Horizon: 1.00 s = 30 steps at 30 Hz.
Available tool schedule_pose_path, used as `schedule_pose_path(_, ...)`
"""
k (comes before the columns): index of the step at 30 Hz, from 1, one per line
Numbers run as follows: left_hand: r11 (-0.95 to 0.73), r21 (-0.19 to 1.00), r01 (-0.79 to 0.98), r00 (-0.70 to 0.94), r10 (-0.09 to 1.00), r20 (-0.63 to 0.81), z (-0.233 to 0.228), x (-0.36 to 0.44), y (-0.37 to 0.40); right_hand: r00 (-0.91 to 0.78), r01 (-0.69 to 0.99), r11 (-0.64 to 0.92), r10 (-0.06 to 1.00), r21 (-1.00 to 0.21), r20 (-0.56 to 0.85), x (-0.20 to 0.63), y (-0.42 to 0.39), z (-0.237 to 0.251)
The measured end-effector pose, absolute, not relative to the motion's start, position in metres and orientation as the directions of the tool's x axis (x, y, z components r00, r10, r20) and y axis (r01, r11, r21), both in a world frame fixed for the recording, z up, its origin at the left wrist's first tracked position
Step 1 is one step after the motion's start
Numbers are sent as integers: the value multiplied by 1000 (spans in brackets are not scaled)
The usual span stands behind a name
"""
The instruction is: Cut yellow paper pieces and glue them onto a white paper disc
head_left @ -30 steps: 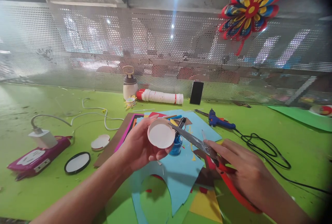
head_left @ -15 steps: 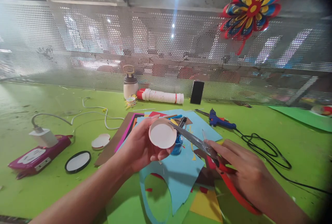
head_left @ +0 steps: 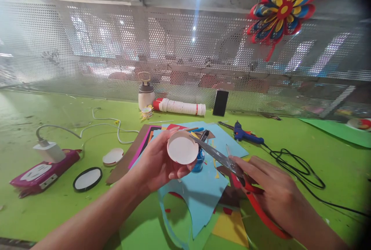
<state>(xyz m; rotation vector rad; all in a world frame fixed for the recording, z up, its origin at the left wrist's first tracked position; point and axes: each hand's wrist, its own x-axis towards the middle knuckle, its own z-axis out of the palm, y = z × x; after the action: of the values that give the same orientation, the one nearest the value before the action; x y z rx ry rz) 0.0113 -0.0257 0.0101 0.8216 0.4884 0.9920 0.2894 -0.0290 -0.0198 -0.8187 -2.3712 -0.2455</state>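
My left hand [head_left: 158,161] is closed around a shallow round white paper cup piece [head_left: 183,148], its white inner face turned toward me. In my right hand [head_left: 272,188] is a pair of scissors [head_left: 222,159] with red handles. The blade tip meets the right edge of the cup piece; whether it cuts into the rim I cannot make out. Beneath both hands lie sheets of light blue paper [head_left: 203,199], one with a round hole cut out. A blue pen holder [head_left: 199,163] with a black marker stands partly hidden behind the left hand.
Left are a purple power strip [head_left: 45,172], a black-rimmed disc [head_left: 87,179] and a white disc [head_left: 113,157]. A blue glue gun [head_left: 247,134] trails black cable on the right. Behind stand a spray bottle [head_left: 145,97], stacked paper cups [head_left: 182,107] and a phone [head_left: 220,102].
Both hands stay almost where they were. The cup piece has shifted very slightly right and up, with the scissors still at its edge.
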Motion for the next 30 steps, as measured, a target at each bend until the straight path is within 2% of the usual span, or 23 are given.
schedule_pose_path(17, 306, 791, -530, 492, 870, -8, 10, 11, -25, -629, 620, 784, 524, -36, 574, 291, -29, -22)
schedule_pose_path(30, 323, 801, -504, 501, 865, -34, 13, 10, -24, -634, 616, 787, 498, -2, 592, 291, -29, -19)
